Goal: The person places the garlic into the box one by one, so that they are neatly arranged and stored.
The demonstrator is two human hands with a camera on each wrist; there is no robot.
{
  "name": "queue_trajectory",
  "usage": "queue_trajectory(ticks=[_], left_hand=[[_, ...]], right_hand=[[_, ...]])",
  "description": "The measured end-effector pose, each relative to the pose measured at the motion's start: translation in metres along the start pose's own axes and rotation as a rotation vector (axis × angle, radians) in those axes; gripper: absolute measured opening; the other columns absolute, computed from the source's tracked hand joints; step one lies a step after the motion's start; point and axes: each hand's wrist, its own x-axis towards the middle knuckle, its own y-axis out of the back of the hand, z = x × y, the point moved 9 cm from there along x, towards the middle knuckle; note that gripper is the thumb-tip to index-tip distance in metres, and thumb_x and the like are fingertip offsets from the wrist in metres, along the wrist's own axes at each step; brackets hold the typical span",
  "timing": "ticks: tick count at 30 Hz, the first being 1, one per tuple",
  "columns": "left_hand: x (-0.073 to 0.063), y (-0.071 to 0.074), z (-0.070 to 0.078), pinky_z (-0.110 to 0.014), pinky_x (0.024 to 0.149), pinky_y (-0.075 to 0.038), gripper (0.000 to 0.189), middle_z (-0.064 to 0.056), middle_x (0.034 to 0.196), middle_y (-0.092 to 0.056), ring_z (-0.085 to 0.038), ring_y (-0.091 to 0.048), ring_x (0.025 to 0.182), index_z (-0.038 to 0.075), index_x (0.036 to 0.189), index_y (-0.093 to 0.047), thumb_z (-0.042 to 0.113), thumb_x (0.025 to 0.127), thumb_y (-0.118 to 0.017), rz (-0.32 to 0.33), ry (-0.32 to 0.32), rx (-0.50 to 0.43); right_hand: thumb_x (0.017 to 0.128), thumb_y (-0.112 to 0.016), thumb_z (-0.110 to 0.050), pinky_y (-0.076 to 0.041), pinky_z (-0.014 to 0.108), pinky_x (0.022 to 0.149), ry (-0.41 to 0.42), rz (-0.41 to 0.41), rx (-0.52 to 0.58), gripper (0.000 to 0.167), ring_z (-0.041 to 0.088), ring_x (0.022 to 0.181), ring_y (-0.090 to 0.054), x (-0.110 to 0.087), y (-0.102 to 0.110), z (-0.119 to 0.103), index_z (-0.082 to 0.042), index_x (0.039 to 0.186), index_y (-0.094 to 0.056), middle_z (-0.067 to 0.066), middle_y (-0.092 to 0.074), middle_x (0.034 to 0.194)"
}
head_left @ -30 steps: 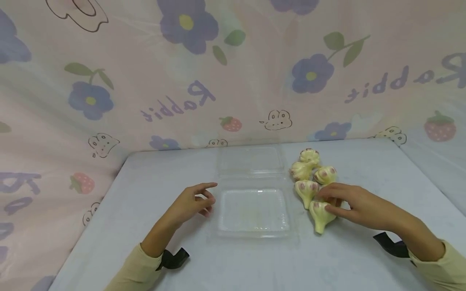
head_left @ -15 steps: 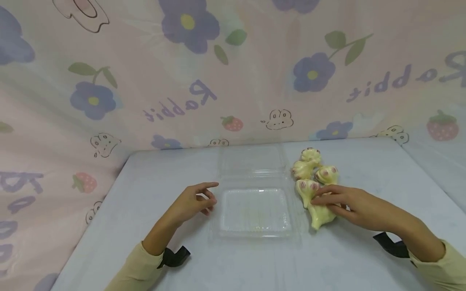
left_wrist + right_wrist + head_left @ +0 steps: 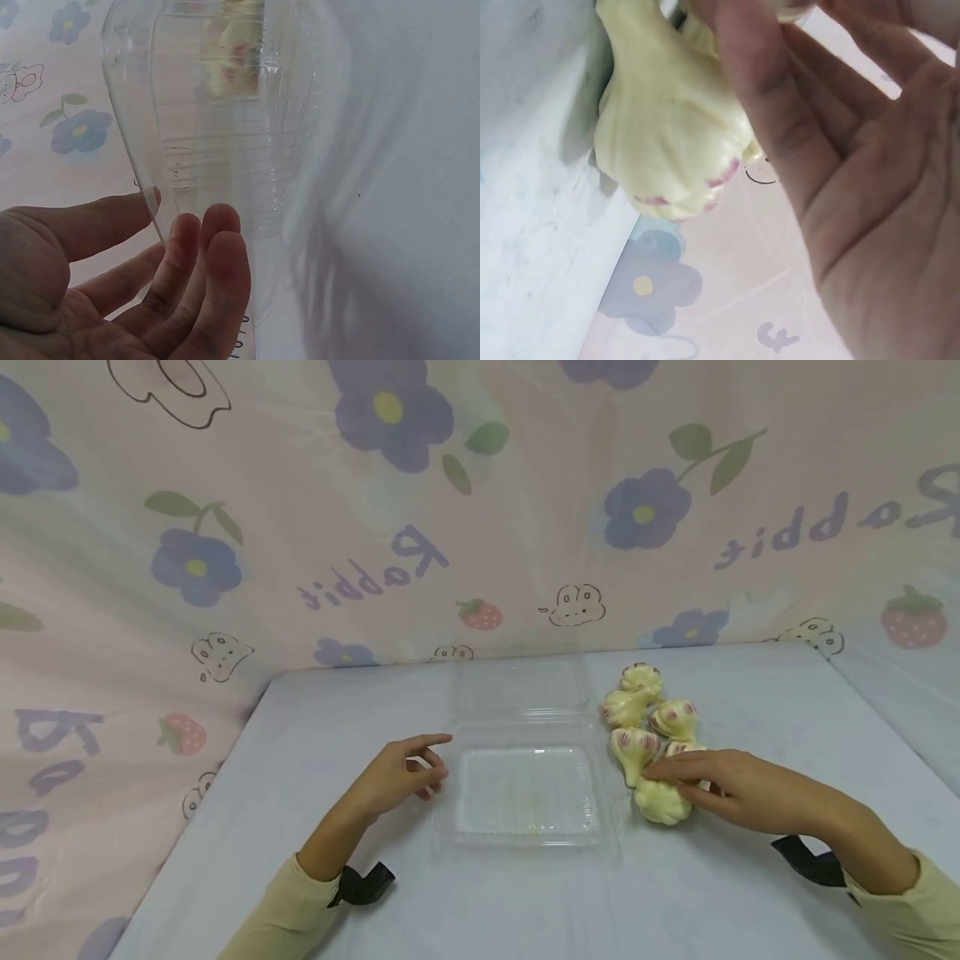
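Several pale garlic bulbs with purple streaks lie in a cluster on the right of the table. My right hand (image 3: 738,785) reaches over the near end and holds the nearest garlic bulb (image 3: 663,803) with thumb and fingertips. Another garlic bulb (image 3: 667,112) shows large beside the thumb in the right wrist view. Left of the cluster, a clear plastic clamshell box (image 3: 525,842) lies opened out, its lid folded back. My left hand (image 3: 397,777), fingers loosely bent, stays at the box's left edge; in the left wrist view its fingertips (image 3: 227,259) overlap the clear wall.
A white cloth covers the table (image 3: 360,710). Behind it and along the left side hangs a pink curtain (image 3: 510,560) printed with flowers and rabbits. More garlic bulbs (image 3: 633,752) sit close beyond the right hand.
The nearest garlic bulb has turned under the right hand, so its stem no longer points toward the front edge. The right fingers have shifted over its top. The left hand stays put.
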Motion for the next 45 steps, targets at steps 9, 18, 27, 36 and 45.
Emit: queue_trajectory(ticks=[9,18,27,36,45], left_hand=[[0.001,-0.001,0.0,-0.036,0.07,-0.062,0.055,-0.013,0.104,-0.065,-0.027,-0.07,0.084,0.01,0.146,-0.05,0.009,0.094,-0.066,-0.013,0.019,-0.008],[0.0,0.001,0.0,-0.035,0.07,-0.062,0.053,-0.013,0.105,-0.066,-0.028,-0.071,0.085,0.011,0.145,-0.051,0.011,0.094,-0.067,-0.014,0.025,-0.015],[0.001,0.0,-0.001,-0.037,0.071,-0.062,0.052,-0.013,0.104,-0.065,-0.028,-0.071,0.085,0.011,0.144,-0.052,0.011,0.094,-0.067,-0.023,0.022,-0.003],[0.002,0.001,0.001,-0.038,0.072,-0.062,0.051,-0.014,0.105,-0.066,-0.029,-0.07,0.086,0.009,0.144,-0.052,0.011,0.094,-0.067,-0.026,0.003,0.005],[0.0,0.001,0.002,-0.041,0.073,-0.062,0.051,-0.015,0.104,-0.066,-0.031,-0.07,0.086,0.007,0.144,-0.052,0.009,0.095,-0.066,-0.027,-0.011,0.001]], right_hand=[[0.091,-0.072,-0.039,-0.049,0.02,0.066,0.009,-0.069,0.139,0.055,-0.002,0.104,-0.055,-0.003,-0.006,0.008,-0.03,0.142,-0.054,-0.004,-0.061,0.137],[0.08,-0.077,-0.053,-0.048,0.021,0.066,-0.029,-0.105,0.138,0.068,-0.003,0.085,-0.051,0.0,-0.012,0.011,-0.028,0.139,-0.056,-0.019,-0.059,0.107],[0.076,-0.08,-0.053,-0.047,0.021,0.068,0.027,-0.089,0.137,0.07,-0.003,0.084,-0.05,-0.004,-0.007,0.006,-0.026,0.137,-0.056,-0.018,-0.053,0.101],[0.075,-0.085,-0.016,-0.043,0.011,0.102,0.219,-0.049,0.128,0.069,-0.005,0.135,-0.041,-0.01,-0.003,-0.01,-0.032,0.136,-0.057,-0.008,-0.057,0.14],[0.077,-0.082,-0.047,-0.054,0.037,0.093,0.002,0.002,0.014,0.057,0.004,0.112,-0.058,0.003,-0.01,0.002,-0.04,0.128,-0.058,-0.019,-0.059,0.127]])
